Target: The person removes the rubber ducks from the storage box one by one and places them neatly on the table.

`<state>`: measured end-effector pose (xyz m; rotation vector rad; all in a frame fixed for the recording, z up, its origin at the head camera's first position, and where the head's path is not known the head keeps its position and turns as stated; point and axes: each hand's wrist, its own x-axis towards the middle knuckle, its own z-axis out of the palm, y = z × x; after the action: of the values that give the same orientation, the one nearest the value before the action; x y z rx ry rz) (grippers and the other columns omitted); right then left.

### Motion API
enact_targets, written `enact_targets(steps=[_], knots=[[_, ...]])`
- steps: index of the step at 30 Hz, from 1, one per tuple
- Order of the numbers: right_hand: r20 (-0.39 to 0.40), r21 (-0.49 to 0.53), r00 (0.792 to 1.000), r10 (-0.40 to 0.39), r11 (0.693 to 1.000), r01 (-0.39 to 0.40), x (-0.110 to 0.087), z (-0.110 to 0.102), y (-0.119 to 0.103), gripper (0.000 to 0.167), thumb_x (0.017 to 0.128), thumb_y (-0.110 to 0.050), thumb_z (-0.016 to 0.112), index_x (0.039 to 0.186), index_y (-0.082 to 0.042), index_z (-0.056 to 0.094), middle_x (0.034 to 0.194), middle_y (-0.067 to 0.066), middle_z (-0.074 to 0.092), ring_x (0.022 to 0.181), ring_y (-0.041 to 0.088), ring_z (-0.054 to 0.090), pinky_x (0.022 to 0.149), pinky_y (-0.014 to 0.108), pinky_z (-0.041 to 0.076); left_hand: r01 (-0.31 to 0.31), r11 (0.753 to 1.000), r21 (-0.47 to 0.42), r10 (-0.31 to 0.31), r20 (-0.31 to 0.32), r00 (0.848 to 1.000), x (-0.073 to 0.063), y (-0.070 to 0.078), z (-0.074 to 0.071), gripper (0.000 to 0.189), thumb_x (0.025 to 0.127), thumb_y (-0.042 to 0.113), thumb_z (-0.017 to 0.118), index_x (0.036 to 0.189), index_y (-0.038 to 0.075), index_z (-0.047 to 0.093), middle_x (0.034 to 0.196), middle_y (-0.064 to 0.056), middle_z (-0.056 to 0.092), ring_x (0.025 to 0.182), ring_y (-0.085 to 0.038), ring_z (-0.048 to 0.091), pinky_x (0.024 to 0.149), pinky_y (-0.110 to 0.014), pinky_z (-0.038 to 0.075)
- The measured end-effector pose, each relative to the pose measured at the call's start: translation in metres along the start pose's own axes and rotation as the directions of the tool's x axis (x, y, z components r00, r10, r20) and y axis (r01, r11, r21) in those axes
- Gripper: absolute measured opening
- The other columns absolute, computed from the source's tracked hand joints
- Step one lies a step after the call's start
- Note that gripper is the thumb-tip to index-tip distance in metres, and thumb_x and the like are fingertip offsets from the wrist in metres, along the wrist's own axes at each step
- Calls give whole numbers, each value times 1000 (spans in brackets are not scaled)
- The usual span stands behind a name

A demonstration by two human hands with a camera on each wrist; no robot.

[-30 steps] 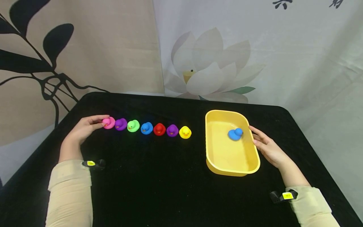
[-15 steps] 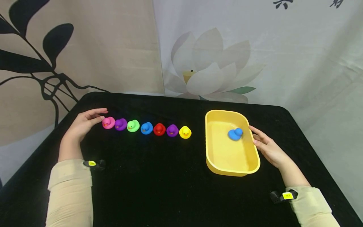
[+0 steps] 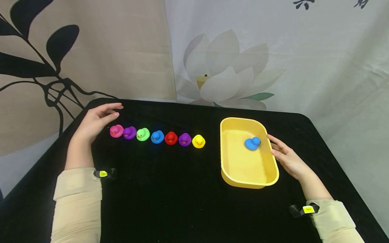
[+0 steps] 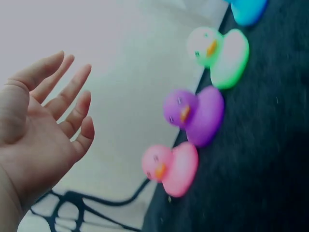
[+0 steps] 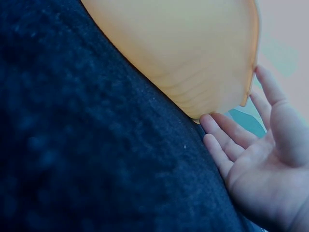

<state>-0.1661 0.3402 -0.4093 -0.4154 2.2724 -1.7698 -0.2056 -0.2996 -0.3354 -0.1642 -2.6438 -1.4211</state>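
Note:
My left hand [image 3: 92, 123] hovers beyond and left of the pink rubber duck [image 3: 116, 131], its fingers loosely bent with nothing in them. In the left wrist view, the pink rubber duck and the purple rubber duck [image 4: 205, 118] stand apart from that hand, to its right. At the right, a yellow plastic tub [image 3: 237, 162] holds one blue rubber duck [image 3: 252, 143]. My right hand [image 3: 288, 158] touches the tub's right side. The right wrist view has its thumb by the rim and its other fingertips against the outer wall, all extended rather than wrapped around it.
Several more rubber ducks continue the row rightward: light green [image 3: 143, 134], blue [image 3: 157, 137], red [image 3: 171, 138], purple [image 3: 184, 139] and yellow [image 3: 198, 141]. A black cloth [image 3: 170, 195] covers the table. Behind it hangs a printed curtain [image 3: 127, 50].
My left hand has let go of the pink rubber duck and moved up and away toward the far edge. My right hand and the tub have stayed in place.

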Motion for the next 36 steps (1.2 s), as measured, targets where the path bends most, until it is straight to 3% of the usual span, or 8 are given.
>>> enact_targets(steps=[8, 18, 25, 32, 36], knots=[[4, 5, 1000, -3, 1000, 3, 0, 0, 0, 57, 103, -17, 43, 154, -12, 16, 147, 24, 31, 115, 7, 53, 91, 19, 41, -96, 995, -38, 96, -7, 995, 5, 30, 15, 43, 96, 28, 59, 137, 17, 54, 126, 1, 56, 105, -17, 47, 84, -34, 38], [2, 3, 1000, 0, 1000, 0, 0, -1, 0, 57, 103, -17, 44, 154, -13, 17, 146, 20, 34, 116, 8, 53, 92, 18, 40, -180, 982, -51, 180, -2, 984, 0, 68, 34, 40, 94, 26, 62, 133, 17, 57, 128, -1, 57, 107, -15, 45, 83, -31, 38], [2, 8, 1000, 3, 1000, -3, 0, -1, 0, 57, 103, -17, 44, 154, -12, 17, 145, 18, 36, 115, 7, 53, 91, 17, 41, -283, 954, -94, 287, 26, 958, -3, 91, 52, 38, 93, 16, 64, 130, 12, 59, 127, -5, 58, 107, -19, 45, 81, -28, 38], [6, 9, 1000, -11, 1000, 10, 0, -1, 1, 57, 103, -16, 43, 154, -12, 17, 147, 21, 33, 115, 7, 53, 92, 19, 41, -334, 937, -99, 340, 58, 939, -5, 108, 72, 36, 92, 15, 64, 128, 13, 61, 124, -4, 61, 106, -18, 48, 85, -33, 37], [7, 9, 1000, -13, 1000, 13, 0, -1, 0, 57, 103, -16, 43, 154, -11, 17, 144, 16, 37, 114, 7, 54, 91, 18, 42, -356, 926, -123, 367, 83, 927, -6, 114, 84, 35, 92, 15, 65, 127, 12, 62, 122, -3, 62, 106, -19, 49, 87, -37, 37]])
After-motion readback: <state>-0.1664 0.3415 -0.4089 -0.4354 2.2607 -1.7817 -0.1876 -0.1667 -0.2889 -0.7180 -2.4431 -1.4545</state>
